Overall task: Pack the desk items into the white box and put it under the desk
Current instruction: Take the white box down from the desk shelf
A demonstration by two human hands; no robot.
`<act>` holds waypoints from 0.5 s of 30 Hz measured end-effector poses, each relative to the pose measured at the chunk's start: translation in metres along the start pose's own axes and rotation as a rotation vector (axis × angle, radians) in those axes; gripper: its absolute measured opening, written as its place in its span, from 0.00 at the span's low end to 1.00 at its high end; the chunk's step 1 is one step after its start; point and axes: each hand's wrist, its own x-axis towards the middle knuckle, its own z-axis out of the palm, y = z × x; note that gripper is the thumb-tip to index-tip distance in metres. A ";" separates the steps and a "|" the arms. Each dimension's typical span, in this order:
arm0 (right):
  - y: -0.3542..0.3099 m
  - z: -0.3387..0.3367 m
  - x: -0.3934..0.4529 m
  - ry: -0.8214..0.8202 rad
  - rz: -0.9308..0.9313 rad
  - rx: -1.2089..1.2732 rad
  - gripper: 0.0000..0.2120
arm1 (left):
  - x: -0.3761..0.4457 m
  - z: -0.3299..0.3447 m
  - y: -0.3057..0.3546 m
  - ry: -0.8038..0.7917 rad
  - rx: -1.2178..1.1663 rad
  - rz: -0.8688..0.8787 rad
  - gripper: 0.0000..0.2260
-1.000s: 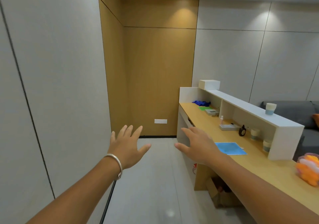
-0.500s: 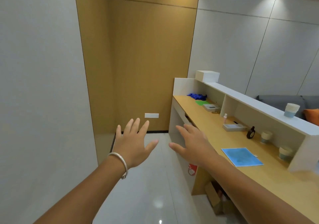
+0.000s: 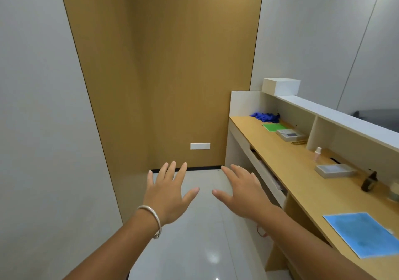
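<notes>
Grey wall panels [image 3: 43, 107] and a tan wooden wall [image 3: 168, 63] close off a narrow corner with a glossy pale floor [image 3: 194, 236], and along my right runs the wooden desk [image 3: 302, 184] with a white raised shelf [image 3: 336, 117] over it. I see both hands held out above the floor, away from the desk and touching nothing. My left hand [image 3: 169, 195] is spread flat, fingers apart, empty, with a silver bangle [image 3: 154, 219] on the wrist. My right hand [image 3: 244, 193] is likewise spread and empty, thumb pointing toward the left one; the two are near each other but apart.

I find the white box [image 3: 280, 86] on top of the shelf at its far end, close to the corner, its lid on. On the desk surface below, from far to near, lie a crumpled blue cloth [image 3: 265, 117], a green pad [image 3: 274, 127], and a grey device [image 3: 289, 134] just beside the pad. Nearer, a small pale bottle [image 3: 317, 153] stands upright in front of the shelf divider, then a flat grey case [image 3: 334, 170], then a dark small bottle [image 3: 370, 181] at the shelf's back wall. Closest to me, a blue sheet [image 3: 362, 234] lies flat on the wood, well apart from the others. A white drawer front [image 3: 265, 178] under the desk edge sits slightly pulled out, just right of my right hand.
</notes>
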 end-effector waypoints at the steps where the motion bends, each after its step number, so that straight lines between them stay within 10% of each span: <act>1: 0.008 0.001 0.024 0.004 -0.008 0.001 0.36 | 0.024 0.004 0.000 0.009 0.003 -0.006 0.42; 15: 0.093 -0.007 0.317 0.042 -0.076 -0.024 0.36 | 0.317 0.037 -0.010 0.045 -0.003 -0.038 0.34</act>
